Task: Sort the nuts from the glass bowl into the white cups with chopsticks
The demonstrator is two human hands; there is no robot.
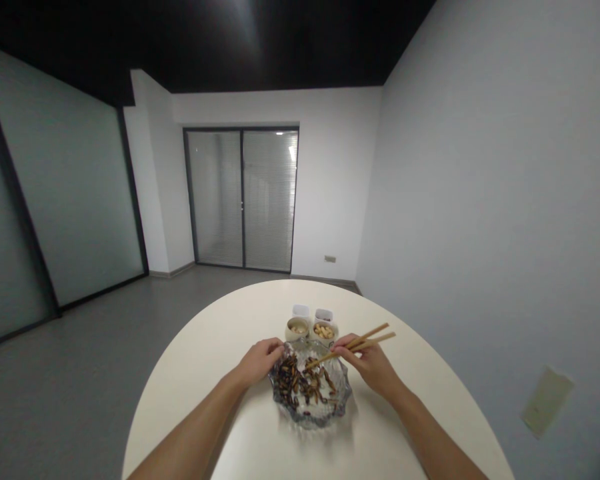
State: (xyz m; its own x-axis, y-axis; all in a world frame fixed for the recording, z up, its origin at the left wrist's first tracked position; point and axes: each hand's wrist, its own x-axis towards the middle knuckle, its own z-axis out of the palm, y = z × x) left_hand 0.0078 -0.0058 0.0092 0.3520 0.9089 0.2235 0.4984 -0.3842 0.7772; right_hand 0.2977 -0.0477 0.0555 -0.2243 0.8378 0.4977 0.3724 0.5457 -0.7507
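A cut-glass bowl (341,399) full of dark dried pieces sits on a round white table (240,320) in front of me. My left hand (260,360) grips the bowl's left rim with closed fingers. My right hand (367,363) holds a pair of wooden chopsticks (365,340), whose tips reach down into the bowl among the dark pieces. Just behind the bowl stand two small bowls: the left small bowl (298,328) holds pale bits, the right small bowl (325,331) holds tan nuts.
Two small white square containers (312,312) stand behind the small bowls. The table's far edge curves away toward a grey floor and a glass sliding door (243,200). A plain wall runs along the right.
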